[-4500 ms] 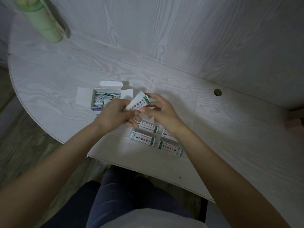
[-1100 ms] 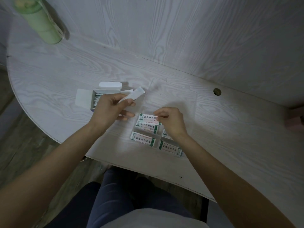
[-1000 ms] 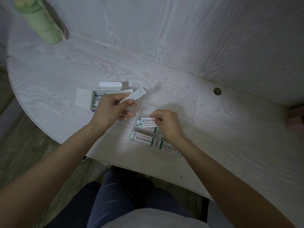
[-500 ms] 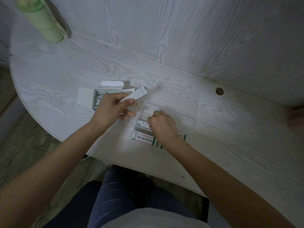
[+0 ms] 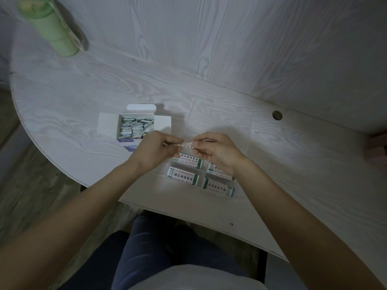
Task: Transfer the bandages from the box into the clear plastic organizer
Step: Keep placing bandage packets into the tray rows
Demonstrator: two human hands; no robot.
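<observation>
The white wooden table (image 5: 282, 164) carries everything here, and far at its left back corner stands a green bottle (image 5: 50, 28), well apart from the work. Near the middle sits the open box (image 5: 136, 126) with its flaps spread, and many bandages (image 5: 135, 127) are still packed inside it on edge. To the right of the box lies the clear plastic organizer (image 5: 219, 122); its walls are so transparent that I can only guess where the far edge is. In its near compartments four bandage strips (image 5: 182, 178) with green ends already lie flat, two by two.

Above these, the left hand (image 5: 154, 152) and the right hand (image 5: 217, 152) meet. Both hands have the fingertips closed in a pinch on one bandage strip (image 5: 185, 145), each at one end, with the other fingers loosely curled. The strip is held in the air, edge toward the camera.

The risks, as I judge them: the strip is thin and light, so if one hand lets go too early it may turn and fall across a divider, or land outside the organizer. The right wrist is also low over the filled compartments and could push those strips out of order.
</observation>
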